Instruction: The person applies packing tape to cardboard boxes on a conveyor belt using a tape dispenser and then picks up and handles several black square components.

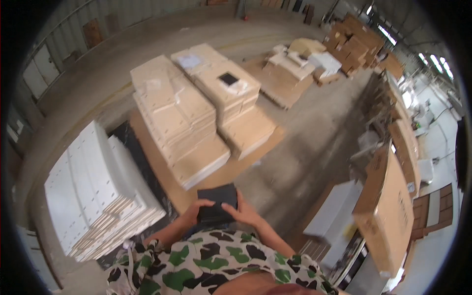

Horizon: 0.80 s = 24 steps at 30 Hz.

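A black, flat-topped rectangular block [218, 194] is held close in front of my waist; whether it is one piece or a stack I cannot make out. My left hand [193, 212] grips its left side, thumb laid on top. On the opposite side my right hand [244, 212] is closed round it, its thumb also over the top. Just beyond stand stacks of pale wooden boards [199, 162] on a brown sheet [184, 196]. A black rectangle [228, 78] lies on top of the farther right stack.
White drilled panels [83, 182] are piled at my left. Tall cardboard boxes [381, 211] stand at my right beside a long work surface [437, 132] with clutter. Farther off are another low pile of boards [290, 66] and a heap of brown cartons [351, 44].
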Tool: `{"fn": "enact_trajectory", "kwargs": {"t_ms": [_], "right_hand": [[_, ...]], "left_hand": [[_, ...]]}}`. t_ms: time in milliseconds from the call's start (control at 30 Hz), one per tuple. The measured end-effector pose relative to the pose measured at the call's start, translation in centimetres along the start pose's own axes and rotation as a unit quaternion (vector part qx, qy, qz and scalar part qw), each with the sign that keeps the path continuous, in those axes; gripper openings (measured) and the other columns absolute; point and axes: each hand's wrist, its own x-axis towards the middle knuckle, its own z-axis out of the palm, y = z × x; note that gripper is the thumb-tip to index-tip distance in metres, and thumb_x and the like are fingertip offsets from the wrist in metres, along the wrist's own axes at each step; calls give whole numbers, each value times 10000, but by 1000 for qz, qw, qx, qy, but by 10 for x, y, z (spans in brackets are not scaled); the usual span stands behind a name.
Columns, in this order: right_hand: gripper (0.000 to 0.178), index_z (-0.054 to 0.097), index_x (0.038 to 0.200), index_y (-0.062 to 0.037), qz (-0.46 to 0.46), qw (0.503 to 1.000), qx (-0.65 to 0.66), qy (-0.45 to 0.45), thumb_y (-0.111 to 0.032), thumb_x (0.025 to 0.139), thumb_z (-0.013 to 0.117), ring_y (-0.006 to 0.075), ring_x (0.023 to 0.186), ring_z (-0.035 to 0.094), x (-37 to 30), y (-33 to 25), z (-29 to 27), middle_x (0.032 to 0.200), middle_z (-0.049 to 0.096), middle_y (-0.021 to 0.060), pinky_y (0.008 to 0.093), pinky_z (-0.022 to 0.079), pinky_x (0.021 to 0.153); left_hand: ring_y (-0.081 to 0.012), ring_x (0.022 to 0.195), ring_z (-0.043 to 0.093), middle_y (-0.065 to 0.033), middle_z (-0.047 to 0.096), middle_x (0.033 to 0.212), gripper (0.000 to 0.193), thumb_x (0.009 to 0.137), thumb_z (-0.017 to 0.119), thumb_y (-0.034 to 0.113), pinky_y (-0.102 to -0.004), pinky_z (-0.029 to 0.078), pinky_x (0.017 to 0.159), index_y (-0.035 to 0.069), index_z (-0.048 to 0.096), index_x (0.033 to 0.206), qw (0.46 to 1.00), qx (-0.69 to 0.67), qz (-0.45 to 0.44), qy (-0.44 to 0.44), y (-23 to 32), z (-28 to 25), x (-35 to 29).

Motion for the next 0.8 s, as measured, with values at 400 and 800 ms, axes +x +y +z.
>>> {"fn": "enact_trajectory", "kwargs": {"t_ms": [400, 800], "right_hand": [[643, 559, 1186, 60, -39, 997, -37, 60, -458, 819, 666, 190, 764, 618, 292, 63, -288, 854, 658, 131, 312, 497, 687], [974, 404, 1356, -1, -242, 824, -495, 128, -722, 715, 538, 332, 1107, 564, 762, 59, -299, 1209, 574, 212, 468, 418, 914]], "left_hand": [[-228, 755, 643, -113, 671, 840, 205, 703, 651, 168, -350, 531, 752, 22, 669, 846, 967, -132, 128, 176, 115, 97, 161], [-296, 863, 644, -165, 668, 954, 325, 690, 611, 59, -378, 530, 805, -50, 630, 996, 665, -477, 346, 459, 19, 253, 187]]}}
